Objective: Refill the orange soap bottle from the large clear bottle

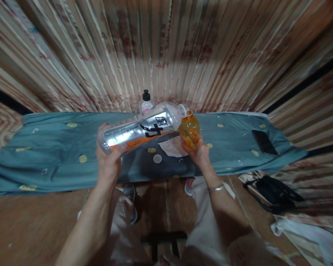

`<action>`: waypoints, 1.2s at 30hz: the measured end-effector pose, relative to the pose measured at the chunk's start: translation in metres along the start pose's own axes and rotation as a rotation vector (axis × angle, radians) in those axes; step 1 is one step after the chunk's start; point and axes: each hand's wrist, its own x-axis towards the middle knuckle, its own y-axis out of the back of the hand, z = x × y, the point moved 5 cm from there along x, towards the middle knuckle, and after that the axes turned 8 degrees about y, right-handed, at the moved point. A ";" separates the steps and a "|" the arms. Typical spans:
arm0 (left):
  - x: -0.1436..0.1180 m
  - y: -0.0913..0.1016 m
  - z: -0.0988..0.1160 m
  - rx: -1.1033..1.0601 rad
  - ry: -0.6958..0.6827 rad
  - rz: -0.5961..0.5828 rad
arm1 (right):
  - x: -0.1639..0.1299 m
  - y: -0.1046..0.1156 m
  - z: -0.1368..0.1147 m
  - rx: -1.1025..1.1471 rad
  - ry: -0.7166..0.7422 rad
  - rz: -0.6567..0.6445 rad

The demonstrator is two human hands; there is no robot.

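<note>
My left hand [109,159] is wrapped round the base of a large clear plastic bottle [138,127] with a silver and orange label. The bottle is tilted, its open mouth to the right and slightly higher than its base. In my right hand [198,153] is a small orange see-through bottle [189,131], held nearly upright with its mouth open. The two mouths meet or nearly meet; whether they touch I cannot tell. Below them a white cloth or tissue [173,147] lies on the table, with a round white cap [157,159] beside it.
A small clear bottle with a black top [146,99] stands at the back, partly hidden. On the teal tablecloth [55,147] a black phone [264,142] lies at the right. Pleated curtains [161,48] surround the table. A black bag [272,194] rests low at the right.
</note>
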 end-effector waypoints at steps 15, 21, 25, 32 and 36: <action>0.001 0.000 0.000 0.010 -0.011 -0.012 | 0.000 0.000 0.000 0.040 -0.031 -0.016; 0.000 -0.002 0.001 -0.002 0.004 0.016 | 0.000 0.001 0.000 0.033 -0.050 -0.027; 0.000 -0.003 0.003 -0.036 0.003 0.049 | 0.000 0.000 0.000 0.021 -0.050 -0.033; 0.000 -0.002 0.002 -0.040 0.005 0.033 | 0.000 0.000 0.000 0.016 -0.041 -0.017; 0.000 -0.001 0.003 -0.050 0.000 0.045 | -0.001 -0.001 -0.001 0.012 -0.045 -0.022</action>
